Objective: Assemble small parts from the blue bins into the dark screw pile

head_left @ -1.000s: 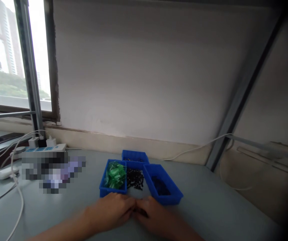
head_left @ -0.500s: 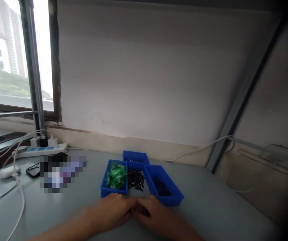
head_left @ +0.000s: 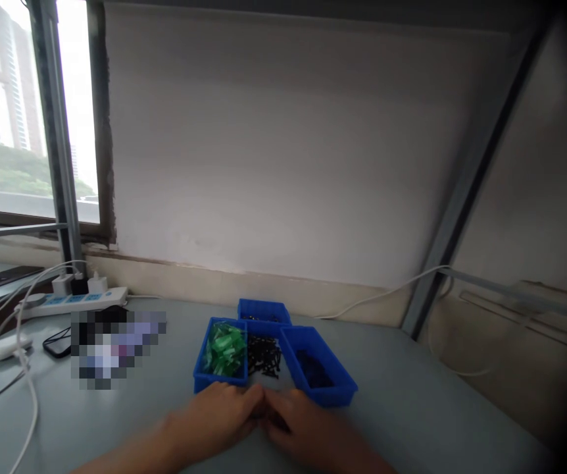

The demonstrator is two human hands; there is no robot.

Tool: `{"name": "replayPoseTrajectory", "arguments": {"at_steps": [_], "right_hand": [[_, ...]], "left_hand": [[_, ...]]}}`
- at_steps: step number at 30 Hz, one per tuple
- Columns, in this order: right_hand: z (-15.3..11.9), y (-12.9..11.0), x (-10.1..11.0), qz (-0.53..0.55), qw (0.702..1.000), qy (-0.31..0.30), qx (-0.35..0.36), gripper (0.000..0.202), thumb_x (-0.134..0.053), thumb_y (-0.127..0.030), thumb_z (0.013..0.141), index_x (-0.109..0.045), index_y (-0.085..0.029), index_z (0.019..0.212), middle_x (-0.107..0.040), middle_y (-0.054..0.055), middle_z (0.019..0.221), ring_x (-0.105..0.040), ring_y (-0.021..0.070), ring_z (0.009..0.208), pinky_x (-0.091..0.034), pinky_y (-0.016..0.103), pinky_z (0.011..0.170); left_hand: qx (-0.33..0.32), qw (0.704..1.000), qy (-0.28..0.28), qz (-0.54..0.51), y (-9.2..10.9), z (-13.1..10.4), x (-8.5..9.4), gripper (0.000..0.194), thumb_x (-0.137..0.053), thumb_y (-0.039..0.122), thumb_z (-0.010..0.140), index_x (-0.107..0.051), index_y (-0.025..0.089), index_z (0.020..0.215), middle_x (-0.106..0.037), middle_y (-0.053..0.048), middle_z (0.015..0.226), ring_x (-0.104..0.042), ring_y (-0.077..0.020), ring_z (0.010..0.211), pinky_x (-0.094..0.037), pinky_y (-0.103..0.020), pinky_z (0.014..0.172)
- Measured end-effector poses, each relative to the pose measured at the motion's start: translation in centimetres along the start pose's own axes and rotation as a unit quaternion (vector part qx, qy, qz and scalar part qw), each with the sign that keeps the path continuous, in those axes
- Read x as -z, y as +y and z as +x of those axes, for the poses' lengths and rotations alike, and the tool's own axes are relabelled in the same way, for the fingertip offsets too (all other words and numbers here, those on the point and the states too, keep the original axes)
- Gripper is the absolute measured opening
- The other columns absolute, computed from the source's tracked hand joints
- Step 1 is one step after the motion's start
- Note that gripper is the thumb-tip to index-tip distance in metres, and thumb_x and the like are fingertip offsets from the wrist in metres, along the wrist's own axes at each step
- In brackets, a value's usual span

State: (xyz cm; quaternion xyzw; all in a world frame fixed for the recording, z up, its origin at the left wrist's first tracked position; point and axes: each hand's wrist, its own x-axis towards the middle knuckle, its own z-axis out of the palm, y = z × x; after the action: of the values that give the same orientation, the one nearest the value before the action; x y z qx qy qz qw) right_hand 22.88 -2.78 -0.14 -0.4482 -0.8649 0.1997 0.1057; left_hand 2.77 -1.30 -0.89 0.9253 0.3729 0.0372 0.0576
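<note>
My left hand (head_left: 224, 411) and my right hand (head_left: 296, 418) meet fingertip to fingertip above the table, just in front of the blue bins. Both have their fingers closed, and anything between them is hidden. Left of centre, a blue bin (head_left: 219, 380) holds green translucent pieces (head_left: 227, 349), seemingly in clear plastic. Beside it lies a pile of black screw-like pieces (head_left: 265, 355). To the right, a second blue bin (head_left: 337, 394) contains dark small parts (head_left: 314, 368). Behind these stands a third blue bin (head_left: 264, 308) with small bits inside, too small to name.
A white power strip (head_left: 79, 301) with chargers and white cables sits at the back left. Near it are a black-cased item (head_left: 56, 345) and a pixelated purple item (head_left: 130, 342). A metal post (head_left: 461, 217) slopes down to the table at the right, by the wall.
The whole view has shifted slightly, so things sit a little further left. My hands stay together in much the same pose in front of the bins.
</note>
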Motion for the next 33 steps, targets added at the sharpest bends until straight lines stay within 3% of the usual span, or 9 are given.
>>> {"name": "replayPoseTrajectory", "arguments": {"at_steps": [7,13,16,19,21,24,28,31,33], "right_hand": [[-0.7,-0.1,0.0,-0.017,1.000,0.020,0.013,0.023,-0.056,-0.015,0.084,-0.062,-0.019,0.107,-0.068,0.009,0.112,-0.064,0.0226,0.102,-0.047,0.032,0.094],[-0.5,0.7,-0.9,-0.118,0.980,0.032,0.158,0.020,-0.057,-0.019,0.089,-0.069,-0.019,0.105,-0.070,0.008,0.110,-0.062,0.0222,0.104,-0.048,0.032,0.093],[-0.2,1.2,-1.2,-0.198,0.957,0.072,0.202,0.012,-0.057,-0.017,0.091,-0.069,-0.017,0.093,-0.071,0.007,0.094,-0.062,0.0209,0.091,-0.048,0.030,0.083],[0.1,2.0,-0.8,-0.261,0.927,0.162,0.216,0.012,-0.056,-0.015,0.092,-0.066,-0.018,0.087,-0.069,0.006,0.086,-0.061,0.0210,0.083,-0.046,0.032,0.078],[0.3,3.0,-0.2,-0.294,0.908,0.237,0.183,0.013,-0.054,-0.016,0.094,-0.066,-0.018,0.090,-0.069,0.008,0.088,-0.061,0.0226,0.084,-0.044,0.034,0.078],[0.5,5.0,0.6,-0.326,0.892,0.308,0.054,0.015,-0.053,-0.024,0.098,-0.067,-0.018,0.095,-0.070,0.011,0.094,-0.063,0.0261,0.088,-0.043,0.037,0.076],[0.5,7.1,0.4,-0.327,0.899,0.284,-0.060,0.034,-0.049,-0.041,0.102,-0.068,-0.019,0.085,-0.071,0.010,0.081,-0.065,0.0277,0.081,-0.045,0.038,0.073],[0.5,7.4,-0.4,-0.322,0.905,0.266,-0.078,0.042,-0.044,-0.046,0.104,-0.070,-0.019,0.086,-0.072,0.011,0.079,-0.068,0.0285,0.079,-0.047,0.039,0.071],[0.6,6.9,-0.9,-0.339,0.890,0.297,-0.068,0.040,-0.046,-0.047,0.103,-0.072,-0.017,0.094,-0.075,0.014,0.088,-0.069,0.0302,0.084,-0.050,0.041,0.075]], "left_hand": [[0.018,1.000,0.009,-0.020,-0.4,0.1,0.2,0.008,-0.051,0.020,0.101,-0.056,0.021,0.108,-0.074,-0.006,0.095,-0.074,-0.0265,0.086,-0.055,-0.029,0.072],[0.030,0.999,-0.004,-0.018,-0.4,0.0,-0.1,0.011,-0.053,0.018,0.098,-0.056,0.019,0.109,-0.074,-0.008,0.095,-0.073,-0.0276,0.088,-0.056,-0.033,0.076],[0.042,0.999,-0.013,-0.003,-0.3,-0.2,0.2,0.012,-0.055,0.020,0.097,-0.058,0.019,0.109,-0.073,-0.010,0.099,-0.073,-0.0292,0.091,-0.057,-0.035,0.079],[0.045,0.999,-0.008,0.014,-0.2,-0.4,0.5,0.015,-0.056,0.030,0.097,-0.061,0.018,0.104,-0.074,-0.012,0.097,-0.073,-0.0309,0.090,-0.057,-0.035,0.078],[0.028,0.999,-0.016,0.025,-0.1,-0.5,0.7,0.017,-0.058,0.034,0.096,-0.064,0.018,0.098,-0.074,-0.012,0.093,-0.074,-0.0312,0.086,-0.057,-0.035,0.076],[0.000,0.999,-0.034,0.030,0.2,-0.5,0.9,0.016,-0.060,0.032,0.094,-0.067,0.018,0.090,-0.075,-0.010,0.086,-0.075,-0.0305,0.081,-0.058,-0.034,0.073],[-0.007,0.999,-0.041,0.024,0.6,-0.6,1.2,0.017,-0.059,0.032,0.094,-0.068,0.019,0.088,-0.075,-0.009,0.082,-0.075,-0.0299,0.078,-0.058,-0.033,0.069],[-0.004,0.999,-0.040,0.025,0.7,-0.7,1.3,0.015,-0.060,0.031,0.093,-0.069,0.018,0.089,-0.076,-0.009,0.084,-0.075,-0.0299,0.079,-0.059,-0.034,0.071],[-0.002,0.999,-0.040,0.022,0.6,-0.7,1.3,0.016,-0.060,0.029,0.093,-0.070,0.018,0.088,-0.076,-0.010,0.084,-0.076,-0.0304,0.079,-0.060,-0.035,0.072]]}}
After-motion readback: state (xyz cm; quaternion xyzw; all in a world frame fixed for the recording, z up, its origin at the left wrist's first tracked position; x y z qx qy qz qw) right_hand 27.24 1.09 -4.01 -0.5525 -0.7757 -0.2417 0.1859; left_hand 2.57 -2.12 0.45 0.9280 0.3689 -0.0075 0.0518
